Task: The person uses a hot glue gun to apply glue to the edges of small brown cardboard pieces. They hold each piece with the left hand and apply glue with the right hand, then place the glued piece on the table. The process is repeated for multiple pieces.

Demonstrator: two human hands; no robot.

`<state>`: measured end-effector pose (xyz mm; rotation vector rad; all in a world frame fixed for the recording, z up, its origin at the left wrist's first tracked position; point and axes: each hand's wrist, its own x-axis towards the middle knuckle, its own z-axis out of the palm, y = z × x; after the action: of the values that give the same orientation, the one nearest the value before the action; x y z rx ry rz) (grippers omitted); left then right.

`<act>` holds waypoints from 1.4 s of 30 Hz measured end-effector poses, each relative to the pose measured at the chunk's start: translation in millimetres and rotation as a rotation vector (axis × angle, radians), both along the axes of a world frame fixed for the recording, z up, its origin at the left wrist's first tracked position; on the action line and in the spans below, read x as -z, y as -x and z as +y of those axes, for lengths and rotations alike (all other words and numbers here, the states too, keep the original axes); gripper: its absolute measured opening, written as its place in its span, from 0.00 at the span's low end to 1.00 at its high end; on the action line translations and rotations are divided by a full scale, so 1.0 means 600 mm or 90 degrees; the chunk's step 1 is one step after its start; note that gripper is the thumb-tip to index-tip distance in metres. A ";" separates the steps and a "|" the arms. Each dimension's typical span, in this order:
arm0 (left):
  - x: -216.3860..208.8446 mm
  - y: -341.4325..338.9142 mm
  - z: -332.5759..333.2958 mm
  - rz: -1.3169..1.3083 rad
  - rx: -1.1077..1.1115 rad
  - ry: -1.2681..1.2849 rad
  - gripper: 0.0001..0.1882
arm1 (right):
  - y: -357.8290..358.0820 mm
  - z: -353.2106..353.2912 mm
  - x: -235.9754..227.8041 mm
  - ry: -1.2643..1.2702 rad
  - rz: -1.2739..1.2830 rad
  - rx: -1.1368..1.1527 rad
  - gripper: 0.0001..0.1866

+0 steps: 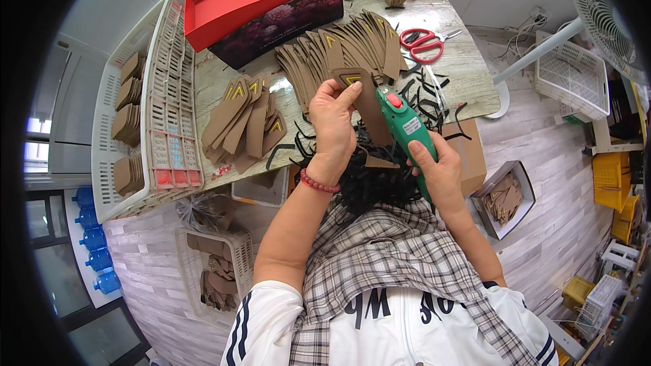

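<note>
Between the thumb and fingers of my left hand (333, 114) is a flat brown strap-like piece (370, 114) with a yellow V mark near its top end. My right hand (441, 166) is wrapped round a green handheld electric cutter (405, 124) with a red button. The cutter's head is at the right edge of the brown piece; whether its blade touches cannot be made out. A long row of similar brown pieces (315, 57) lies just beyond my hands, and a looser pile (237, 116) is to the left. Black trimmings (369, 179) heap below my hands at my lap.
Red-handled scissors (424, 45) lie on the table's right side. A red-lined box (251, 0) stands at the back, beside a white plastic basket (163, 105) holding brown stacks. On the floor are another basket (239, 257) and a box of brown pieces (525, 193). A fan (600, 7) stands right.
</note>
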<state>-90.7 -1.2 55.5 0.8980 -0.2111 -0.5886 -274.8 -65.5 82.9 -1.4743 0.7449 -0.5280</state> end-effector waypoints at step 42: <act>0.017 -0.151 -0.068 -0.943 -0.367 -0.530 0.07 | -0.004 -0.020 0.005 -0.009 0.027 0.030 0.18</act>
<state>-0.2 -41.7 45.4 1.9932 -1.0325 0.7117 -272.4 -77.7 79.9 -1.4626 0.8168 -0.5271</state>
